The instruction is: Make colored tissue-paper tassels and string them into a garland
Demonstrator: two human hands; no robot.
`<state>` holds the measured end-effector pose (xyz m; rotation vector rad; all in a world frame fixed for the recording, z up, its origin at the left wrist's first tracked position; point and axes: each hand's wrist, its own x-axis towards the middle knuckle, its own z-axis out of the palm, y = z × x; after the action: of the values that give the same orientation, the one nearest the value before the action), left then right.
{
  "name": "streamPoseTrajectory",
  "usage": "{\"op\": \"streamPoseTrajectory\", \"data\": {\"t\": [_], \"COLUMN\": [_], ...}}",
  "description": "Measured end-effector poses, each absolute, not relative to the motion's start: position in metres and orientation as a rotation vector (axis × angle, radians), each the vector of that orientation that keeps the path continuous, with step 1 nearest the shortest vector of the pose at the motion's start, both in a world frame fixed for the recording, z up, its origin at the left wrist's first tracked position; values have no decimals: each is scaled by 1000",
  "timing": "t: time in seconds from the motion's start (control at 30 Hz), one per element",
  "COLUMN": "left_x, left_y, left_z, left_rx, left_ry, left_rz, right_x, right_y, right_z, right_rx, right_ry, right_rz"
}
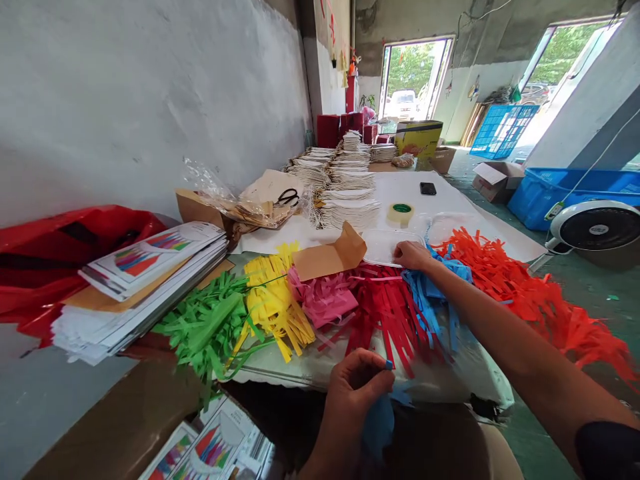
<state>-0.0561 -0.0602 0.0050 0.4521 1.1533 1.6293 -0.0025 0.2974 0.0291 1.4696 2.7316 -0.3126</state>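
My left hand (pixel 353 387) is in front of the table's near edge, thumb and fingers pinched on a strip of blue tissue paper (pixel 379 423) that hangs below them. A small blue bit shows at the fingertips. My right hand (pixel 413 255) reaches across to a shallow white plastic tray (pixel 383 245), fingers closed at its near edge; what they hold, if anything, is hidden. Below that arm lie blue fringed paper (pixel 423 300) and dark red fringe (pixel 385 307). Orange-red fringe (pixel 530 290) is to the right; pink (pixel 327 297), yellow (pixel 275 297) and green fringe (pixel 213 323) are to the left.
A brown paper piece (pixel 327 259) lies on the pink fringe. Behind are stacked white bundles (pixel 350 200), a tape roll (pixel 401 213), a phone (pixel 427 189) and scissors (pixel 287 197). Printed sheets (pixel 145 267) are piled left; a fan (pixel 597 230) stands right.
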Motion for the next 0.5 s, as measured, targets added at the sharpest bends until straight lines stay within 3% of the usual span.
{"op": "streamPoseTrajectory", "data": {"t": [0.33,0.43,0.5], "left_x": [-56,-55,-51], "left_y": [-58,-55,-54], "left_z": [19,20,22], "left_rx": [499,569,643], "left_ry": [1302,1375,1430], "left_rz": [1604,1632,1616], "right_x": [28,64,91], "right_y": [227,165,123], "right_z": [66,68,65], "right_rx": [1696,1520,1188], "right_ry": [3055,3160,3320], "right_rz": [-374,-591,-957]}}
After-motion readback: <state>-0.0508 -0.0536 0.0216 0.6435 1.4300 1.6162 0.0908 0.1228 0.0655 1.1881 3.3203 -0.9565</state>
